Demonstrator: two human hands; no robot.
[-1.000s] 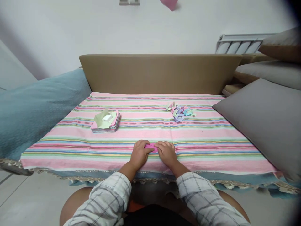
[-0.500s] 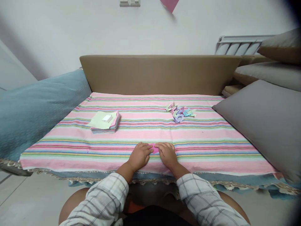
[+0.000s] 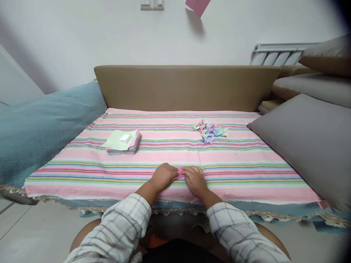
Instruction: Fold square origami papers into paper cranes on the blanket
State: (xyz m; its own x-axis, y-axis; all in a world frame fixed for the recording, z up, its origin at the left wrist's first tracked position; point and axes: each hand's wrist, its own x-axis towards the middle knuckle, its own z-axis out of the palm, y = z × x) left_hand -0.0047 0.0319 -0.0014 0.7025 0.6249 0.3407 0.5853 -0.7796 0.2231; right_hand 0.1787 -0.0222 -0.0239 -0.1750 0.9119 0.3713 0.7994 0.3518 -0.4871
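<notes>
A small piece of bright pink folded paper [image 3: 180,171] lies on the striped cloth close to its front edge, mostly covered by my fingers. My left hand [image 3: 165,176] presses on its left side with the fingers held together. From the right, my right hand [image 3: 194,179] has its thumb and fingers closed on the other side. Only a narrow strip of pink shows between the two hands. Farther back on the right rests a cluster of folded paper cranes [image 3: 210,132] in purple, blue, green and pink.
Left of centre is a stack of coloured paper sheets [image 3: 122,144] with a small white block [image 3: 125,138] on top. A grey cushion [image 3: 307,142] leans at the right, and a blue-covered armrest [image 3: 52,124] borders the left. Behind stands a brown backrest [image 3: 186,87].
My left hand has shifted slightly right and rolled over the pink paper, so less of it shows. My right hand has hardly moved.
</notes>
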